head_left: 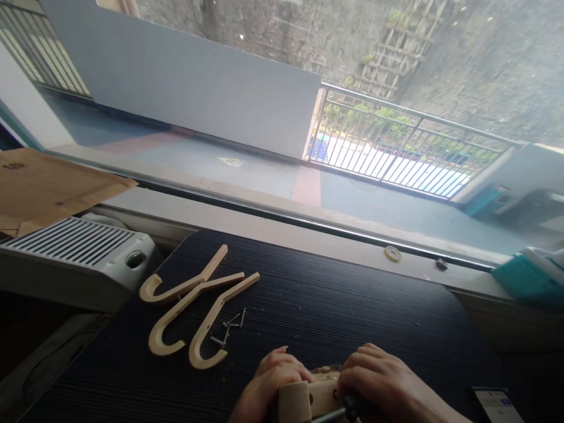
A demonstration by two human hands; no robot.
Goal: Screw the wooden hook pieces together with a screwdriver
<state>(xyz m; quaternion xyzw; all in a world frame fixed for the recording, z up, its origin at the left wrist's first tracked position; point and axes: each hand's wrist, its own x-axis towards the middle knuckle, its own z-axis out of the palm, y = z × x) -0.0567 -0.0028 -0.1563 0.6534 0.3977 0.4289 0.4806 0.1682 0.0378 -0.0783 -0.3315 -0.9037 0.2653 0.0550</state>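
At the bottom edge, my left hand (274, 382) is closed around a light wooden piece (294, 400) with drilled holes. My right hand (382, 376) is curled at the other end of that piece, over a screwdriver (350, 406) with a black handle and a metal shaft. The shaft runs left past the wood, and its tip is out of frame. Left of my hands, several curved wooden hooks (207, 329) lie on the dark table. Beside them is a small group of loose screws (228, 326). The lower part of the wooden piece is cut off.
The dark table (352, 311) has rounded corners and stands against a window sill. On the sill are a roll of tape (392, 253) and a small metal item (442, 264). A phone (494, 405) lies at right. A brown envelope (57, 185) rests over a white vented unit (88, 241).
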